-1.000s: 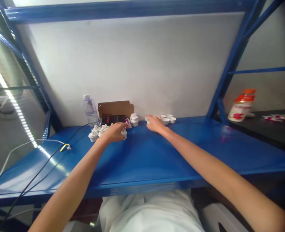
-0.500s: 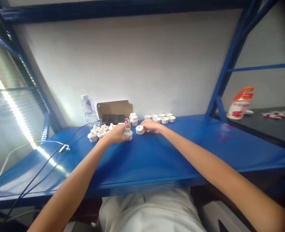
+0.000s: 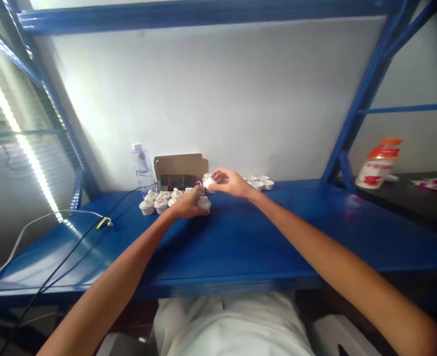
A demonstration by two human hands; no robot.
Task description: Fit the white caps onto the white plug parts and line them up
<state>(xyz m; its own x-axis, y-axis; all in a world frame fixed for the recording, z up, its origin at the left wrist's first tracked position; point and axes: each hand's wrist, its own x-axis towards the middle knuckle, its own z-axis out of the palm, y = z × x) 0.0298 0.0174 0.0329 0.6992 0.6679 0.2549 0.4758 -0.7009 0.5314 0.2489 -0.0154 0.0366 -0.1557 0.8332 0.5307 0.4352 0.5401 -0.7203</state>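
White round part (image 3: 204,203): small, squat, disc-like; sits on the blue desk (image 3: 263,232) with its flat base down and a knobby top up, short axis upright. Too small to read further detail. Left hand (image 3: 189,203) is curled about it from the near-left, fingers closed on its sides.

White cap (image 3: 208,183): small round piece, lifted just above the desk, far-right of the first part and close to it. Tilt cannot be told. Right hand (image 3: 230,182) pinches it between thumb and fingertips, other fingers loosely bent.

Cluster of white parts (image 3: 157,202): same kind as the first, knobs up, grouped on the desk just left of the left hand.

Row of white cups (image 3: 260,182): shallow round pieces, open side up, along the far edge right of the right hand.

Cardboard box (image 3: 180,169): flap raised, against the far wall behind the hands.

Water bottle (image 3: 142,166): clear, upright, left of the box.

Cables (image 3: 85,226): black and white, trailing over the desk's left part.

Orange-capped bottle (image 3: 377,163): far right, on a dark neighbouring shelf.
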